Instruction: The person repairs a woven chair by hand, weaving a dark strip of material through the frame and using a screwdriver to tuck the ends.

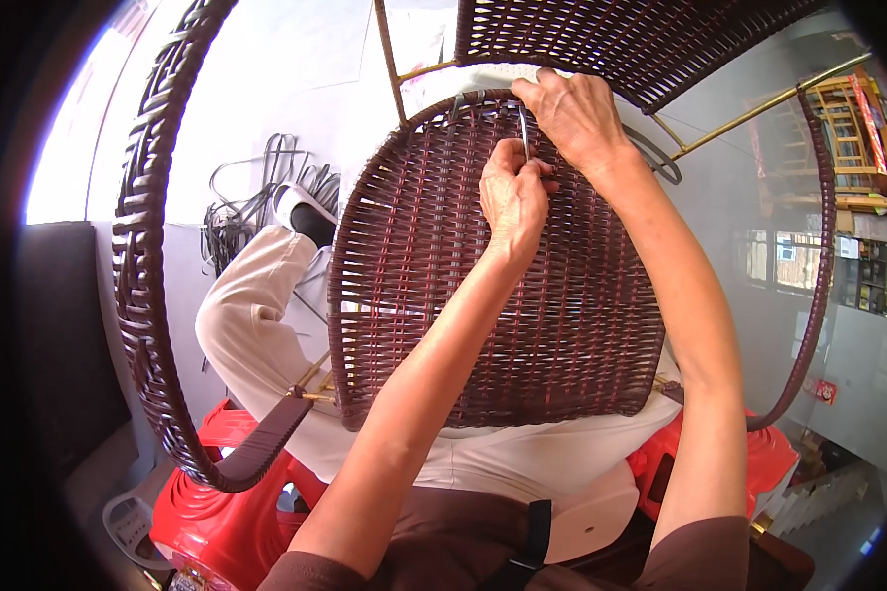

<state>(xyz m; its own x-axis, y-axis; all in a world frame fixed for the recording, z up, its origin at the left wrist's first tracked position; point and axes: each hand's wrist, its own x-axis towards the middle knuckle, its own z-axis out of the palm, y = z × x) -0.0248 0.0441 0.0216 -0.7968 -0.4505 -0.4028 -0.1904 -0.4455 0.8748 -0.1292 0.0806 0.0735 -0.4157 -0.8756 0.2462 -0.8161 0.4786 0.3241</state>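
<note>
A chair woven of dark brown strips is in front of me, its rounded seat panel (434, 286) over my lap. My left hand (515, 202) is closed on a slim metal rod-like tool (524, 133), which points away from me to the seat's far rim. At that rim my right hand (577, 118) has its fingers curled and pressed together beside the tool's far end; what they pinch is hidden. A loop of grey flat strip (660, 163) shows behind my right wrist. Another short piece of grey strip (454, 106) wraps the rim to the left.
The chair's woven armrest (140, 236) curves along the left, with a thinner one (826, 227) on the right. Beyond the seat stands another woven panel (601, 39). Loose grey strips (256, 212) lie on the floor by my shoe. Red plastic stools (217, 502) stand near my legs.
</note>
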